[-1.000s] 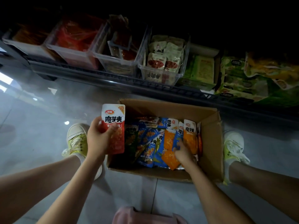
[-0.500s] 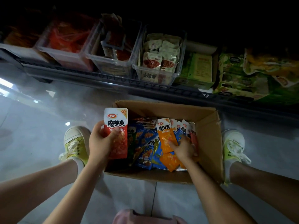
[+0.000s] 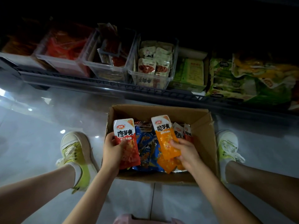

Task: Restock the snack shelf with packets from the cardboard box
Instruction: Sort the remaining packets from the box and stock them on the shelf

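An open cardboard box (image 3: 205, 143) sits on the floor between my feet, holding several blue, orange and red snack packets. My left hand (image 3: 112, 152) grips a red packet (image 3: 127, 147) upright at the box's left side. My right hand (image 3: 186, 152) pinches an orange packet (image 3: 165, 136) lifted above the other packets in the box. Past the box runs the low snack shelf (image 3: 113, 85), dimly lit, with clear bins of packets.
On the shelf a clear bin (image 3: 152, 78) of white and red packets stands straight beyond the box, with a half-filled bin (image 3: 103, 68) to its left and green bags (image 3: 234, 81) to the right. My yellow-green shoes (image 3: 76, 152) flank the box on a glossy tile floor.
My right hand has drawn the orange packet up out of the pile in the box. My left hand keeps the red packet, shifted slightly right over the box.
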The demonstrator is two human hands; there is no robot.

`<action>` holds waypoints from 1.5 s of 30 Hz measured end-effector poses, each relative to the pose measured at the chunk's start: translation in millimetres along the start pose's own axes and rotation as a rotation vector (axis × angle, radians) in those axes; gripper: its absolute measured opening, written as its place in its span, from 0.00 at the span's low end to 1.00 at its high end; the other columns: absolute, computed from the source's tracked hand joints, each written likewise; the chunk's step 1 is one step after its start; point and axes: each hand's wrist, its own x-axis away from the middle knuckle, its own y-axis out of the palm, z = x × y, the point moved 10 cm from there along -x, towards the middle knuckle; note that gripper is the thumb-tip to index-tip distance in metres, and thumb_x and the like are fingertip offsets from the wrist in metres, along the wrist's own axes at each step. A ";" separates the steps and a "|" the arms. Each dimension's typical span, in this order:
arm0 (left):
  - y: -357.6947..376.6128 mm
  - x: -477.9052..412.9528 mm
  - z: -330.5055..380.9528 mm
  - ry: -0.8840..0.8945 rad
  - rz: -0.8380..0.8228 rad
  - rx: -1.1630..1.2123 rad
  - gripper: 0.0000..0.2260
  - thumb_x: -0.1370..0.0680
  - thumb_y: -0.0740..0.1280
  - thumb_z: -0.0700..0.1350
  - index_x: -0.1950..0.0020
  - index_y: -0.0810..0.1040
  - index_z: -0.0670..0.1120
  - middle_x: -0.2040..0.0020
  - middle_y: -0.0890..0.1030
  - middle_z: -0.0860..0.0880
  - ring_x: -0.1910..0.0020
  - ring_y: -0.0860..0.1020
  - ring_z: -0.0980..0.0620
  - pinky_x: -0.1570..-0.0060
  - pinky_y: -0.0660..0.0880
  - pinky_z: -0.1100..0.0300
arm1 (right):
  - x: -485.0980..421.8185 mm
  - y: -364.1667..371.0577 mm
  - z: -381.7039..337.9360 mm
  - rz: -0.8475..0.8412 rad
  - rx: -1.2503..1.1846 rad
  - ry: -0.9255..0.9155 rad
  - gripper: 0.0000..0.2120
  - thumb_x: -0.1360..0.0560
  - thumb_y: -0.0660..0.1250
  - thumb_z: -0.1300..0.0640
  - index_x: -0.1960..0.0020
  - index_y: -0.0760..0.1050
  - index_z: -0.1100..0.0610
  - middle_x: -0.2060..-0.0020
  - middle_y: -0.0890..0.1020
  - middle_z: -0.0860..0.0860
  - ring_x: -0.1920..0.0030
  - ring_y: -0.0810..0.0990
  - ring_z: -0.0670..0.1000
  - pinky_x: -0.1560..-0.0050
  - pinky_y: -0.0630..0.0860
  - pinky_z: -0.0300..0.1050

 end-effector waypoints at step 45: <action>17.7 -12.5 -1.4 0.025 -0.073 0.001 0.16 0.26 0.72 0.39 0.41 0.74 0.48 0.45 0.81 0.48 0.47 0.80 0.47 0.46 0.78 0.44 | -34.9 -5.3 -18.9 0.144 0.423 -0.216 0.05 0.26 0.70 0.60 0.54 0.75 0.52 0.52 0.82 0.54 0.54 0.81 0.52 0.51 0.76 0.47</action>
